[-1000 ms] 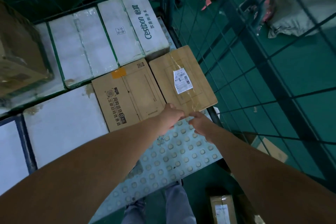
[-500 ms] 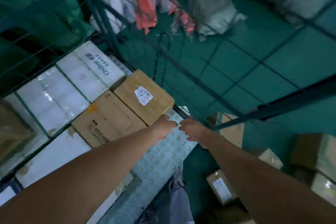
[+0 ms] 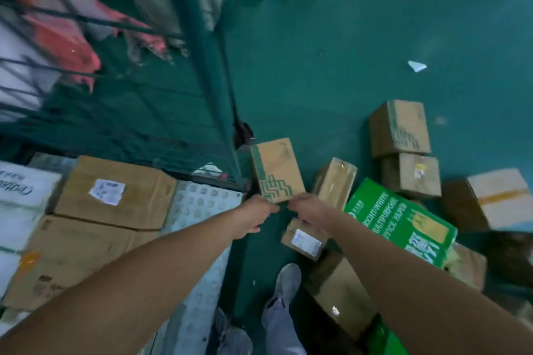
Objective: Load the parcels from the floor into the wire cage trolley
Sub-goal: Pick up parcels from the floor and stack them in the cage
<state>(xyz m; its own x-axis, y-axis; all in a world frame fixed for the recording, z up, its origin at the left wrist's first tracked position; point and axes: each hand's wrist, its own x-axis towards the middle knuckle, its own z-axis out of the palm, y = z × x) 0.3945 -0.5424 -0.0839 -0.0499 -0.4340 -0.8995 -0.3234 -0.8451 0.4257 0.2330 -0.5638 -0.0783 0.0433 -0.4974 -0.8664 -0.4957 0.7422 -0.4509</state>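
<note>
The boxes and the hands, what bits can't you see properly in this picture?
Head view only:
- Left hand and right hand: fingertips hidden behind their own knuckles, so touching the patterned box or not is unclear.
- Label on the brown box in the trolley: print blurred.
- Small labelled box: partly behind the right arm.
- Green box: lower edge hidden by that arm.

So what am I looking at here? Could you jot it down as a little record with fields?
setting: green floor beside a wire cage trolley
in trolley: cardboard box with a white label, other cartons
on floor: brown box with green pattern, green printed carton, small labelled parcel, more brown boxes
left hand: at the patterned box's near edge, grip unclear
right hand: same edge, grip unclear
image: motion-blurred
</note>
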